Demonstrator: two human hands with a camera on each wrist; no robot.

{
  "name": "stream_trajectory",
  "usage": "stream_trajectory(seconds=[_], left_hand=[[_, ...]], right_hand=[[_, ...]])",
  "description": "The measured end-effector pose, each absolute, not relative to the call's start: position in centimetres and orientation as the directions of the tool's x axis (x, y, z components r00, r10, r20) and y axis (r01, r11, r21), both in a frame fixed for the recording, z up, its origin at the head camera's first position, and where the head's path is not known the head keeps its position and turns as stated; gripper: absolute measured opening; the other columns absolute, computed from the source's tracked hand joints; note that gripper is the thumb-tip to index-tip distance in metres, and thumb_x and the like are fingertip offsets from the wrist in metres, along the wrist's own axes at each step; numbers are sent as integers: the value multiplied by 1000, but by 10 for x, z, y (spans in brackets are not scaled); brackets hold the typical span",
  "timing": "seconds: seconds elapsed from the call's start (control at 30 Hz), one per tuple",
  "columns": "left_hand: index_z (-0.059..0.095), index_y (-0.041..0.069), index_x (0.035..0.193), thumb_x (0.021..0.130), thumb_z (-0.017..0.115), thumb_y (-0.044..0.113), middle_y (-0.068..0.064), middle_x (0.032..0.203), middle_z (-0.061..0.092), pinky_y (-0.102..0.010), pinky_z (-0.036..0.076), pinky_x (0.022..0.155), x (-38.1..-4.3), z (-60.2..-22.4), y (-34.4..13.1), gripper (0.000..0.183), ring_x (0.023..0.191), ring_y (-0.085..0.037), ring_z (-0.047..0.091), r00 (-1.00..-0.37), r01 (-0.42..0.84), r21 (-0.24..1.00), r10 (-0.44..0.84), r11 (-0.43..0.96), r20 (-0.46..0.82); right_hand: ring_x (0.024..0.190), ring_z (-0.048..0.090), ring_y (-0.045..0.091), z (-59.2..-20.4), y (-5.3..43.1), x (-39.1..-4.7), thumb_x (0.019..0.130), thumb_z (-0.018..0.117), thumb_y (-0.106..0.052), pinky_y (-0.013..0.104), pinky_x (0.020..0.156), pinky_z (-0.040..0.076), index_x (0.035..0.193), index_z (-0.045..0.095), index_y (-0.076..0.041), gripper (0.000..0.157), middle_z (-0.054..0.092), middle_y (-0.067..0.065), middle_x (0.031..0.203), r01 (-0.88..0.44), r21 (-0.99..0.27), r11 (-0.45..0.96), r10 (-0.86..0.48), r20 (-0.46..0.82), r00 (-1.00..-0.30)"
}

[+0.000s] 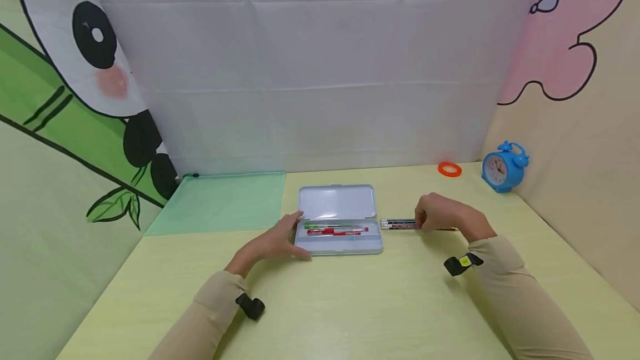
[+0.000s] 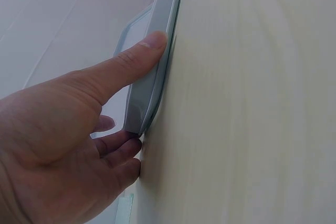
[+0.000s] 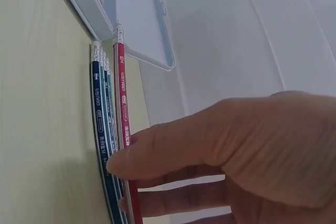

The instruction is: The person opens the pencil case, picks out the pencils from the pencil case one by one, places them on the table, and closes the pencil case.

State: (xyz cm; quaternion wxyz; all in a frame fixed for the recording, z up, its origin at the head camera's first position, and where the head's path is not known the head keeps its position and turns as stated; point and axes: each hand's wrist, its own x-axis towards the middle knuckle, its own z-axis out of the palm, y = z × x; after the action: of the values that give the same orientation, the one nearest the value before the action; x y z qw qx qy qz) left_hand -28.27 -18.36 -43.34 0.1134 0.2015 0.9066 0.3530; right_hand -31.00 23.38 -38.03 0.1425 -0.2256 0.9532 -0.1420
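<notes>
An open pencil case (image 1: pixel 340 246) lies on the table, its lid (image 1: pixel 337 200) folded back. Inside it are red pens (image 1: pixel 335 231) and a green pen (image 1: pixel 320 226). My left hand (image 1: pixel 277 239) grips the case's left end, the thumb along the front wall in the left wrist view. To the right of the case, my right hand (image 1: pixel 442 213) pinches a red pencil (image 3: pixel 124 85) between thumb and fingers. Several dark blue and green pencils (image 3: pixel 98 100) lie close beside it on the table, their eraser ends toward the case. The hand hides their other ends in the head view.
A pale green sheet (image 1: pixel 230 204) covers the back left of the table. At the back right are an orange-red ring (image 1: pixel 449 169) and a blue alarm clock (image 1: pixel 504 166). A white backdrop (image 1: pixel 320 71) rises behind the table.
</notes>
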Motion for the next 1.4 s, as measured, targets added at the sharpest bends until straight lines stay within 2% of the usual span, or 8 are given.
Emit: stream_trajectory(seconds=[0.17, 0.43, 0.87, 1.4], left_hand=[[17, 0, 158, 73, 91, 35, -18, 156, 30, -53, 26, 116, -283, -433, -184, 118, 142, -33, 30, -893, 287, 685, 447, 669, -63], [16, 0, 158, 74, 91, 34, -18, 157, 29, -53, 26, 116, -283, -433, -184, 118, 143, -33, 29, -891, 287, 689, 450, 665, -64], [16, 1, 158, 74, 91, 34, -17, 156, 30, -54, 26, 116, -282, -433, -184, 117, 142, -32, 30, -891, 283, 696, 449, 660, -64], [17, 1, 158, 73, 91, 35, -17, 156, 30, -53, 26, 116, -283, -435, -185, 117, 142, -32, 29, -893, 283, 687, 445, 669, -65]], right_hand=[[79, 54, 19, -381, 234, -310, 84, 77, -1, 35, 74, 50, 86, 76, -12, 11, 64, -2, 84, -390, -314, 866, -465, -213, -859], [77, 55, 18, -383, 234, -311, 83, 74, 2, 33, 72, 52, 83, 78, -14, 16, 66, -2, 86, -423, -270, 865, -481, -205, -852], [81, 55, 19, -391, 230, -312, 83, 74, 3, 37, 79, 54, 85, 80, -14, 18, 66, -2, 88, -438, -246, 864, -490, -216, -845], [80, 56, 19, -391, 227, -310, 83, 73, 3, 36, 78, 54, 87, 80, -11, 16, 67, -1, 88, -440, -242, 865, -489, -209, -847]])
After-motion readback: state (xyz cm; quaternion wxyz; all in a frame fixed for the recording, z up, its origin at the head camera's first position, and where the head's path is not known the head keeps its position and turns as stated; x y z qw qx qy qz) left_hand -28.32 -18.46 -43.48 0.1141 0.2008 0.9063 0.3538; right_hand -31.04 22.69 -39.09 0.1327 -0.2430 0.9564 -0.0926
